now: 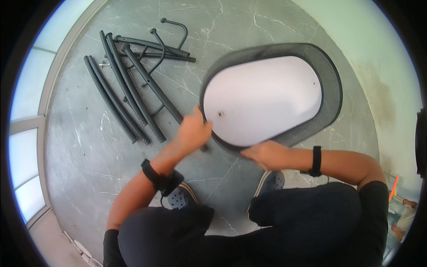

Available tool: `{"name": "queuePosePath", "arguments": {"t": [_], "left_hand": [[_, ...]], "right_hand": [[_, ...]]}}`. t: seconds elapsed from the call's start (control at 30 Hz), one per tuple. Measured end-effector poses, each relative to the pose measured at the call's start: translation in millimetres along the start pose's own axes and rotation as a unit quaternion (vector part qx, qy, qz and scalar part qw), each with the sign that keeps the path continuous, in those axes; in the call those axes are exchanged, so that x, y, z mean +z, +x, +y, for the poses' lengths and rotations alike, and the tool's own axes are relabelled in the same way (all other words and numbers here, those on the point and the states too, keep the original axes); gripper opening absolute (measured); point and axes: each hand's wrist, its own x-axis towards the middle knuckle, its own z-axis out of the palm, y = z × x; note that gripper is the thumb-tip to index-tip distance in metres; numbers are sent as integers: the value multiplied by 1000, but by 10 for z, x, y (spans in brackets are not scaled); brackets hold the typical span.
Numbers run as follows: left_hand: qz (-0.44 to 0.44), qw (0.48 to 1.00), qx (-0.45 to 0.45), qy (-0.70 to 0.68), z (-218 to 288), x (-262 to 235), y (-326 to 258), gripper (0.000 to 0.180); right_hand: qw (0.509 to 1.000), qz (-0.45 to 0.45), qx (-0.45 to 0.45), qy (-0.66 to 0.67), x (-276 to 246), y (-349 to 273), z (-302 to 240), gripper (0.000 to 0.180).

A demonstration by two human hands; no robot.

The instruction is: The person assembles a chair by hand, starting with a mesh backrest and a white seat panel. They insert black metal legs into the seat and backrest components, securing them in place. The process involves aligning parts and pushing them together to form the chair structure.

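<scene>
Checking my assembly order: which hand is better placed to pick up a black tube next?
Left. The left hand is at the seat's left edge beside the black tubes; the right hand is farther away.

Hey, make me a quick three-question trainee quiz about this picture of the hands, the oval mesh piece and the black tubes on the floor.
1. True or false: the left hand is at the edge of the oval mesh piece with the white panel.
2. Where do the black tubes lie: A, left of the oval piece; B, on top of it; C, in the person's lap?
3. What does the right hand touch?

Key:
1. True.
2. A.
3. The near rim of the oval mesh piece, low on its edge. Whether it grips the rim or only rests on it cannot be told.
</scene>
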Motion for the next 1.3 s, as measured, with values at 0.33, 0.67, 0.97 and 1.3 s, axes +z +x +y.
{"name": "queuePosePath", "arguments": {"t": [0.33, 0.67, 0.97, 1.3], "left_hand": [[-67, 986, -110, -110, 428, -213, -234, 65], [-63, 988, -80, -112, 294, -200, -148, 67], [-115, 979, -123, -112, 52, -123, -268, 90], [110, 990, -86, -23, -693, -69, -535, 57]], "right_hand": [[980, -185, 50, -46, -406, 268, -366, 47], [997, -27, 12, -74, 151, -91, -152, 48], [987, -50, 60, -140, 153, -297, 47, 45], [987, -3, 79, -139, -395, 81, -445, 29]]}}
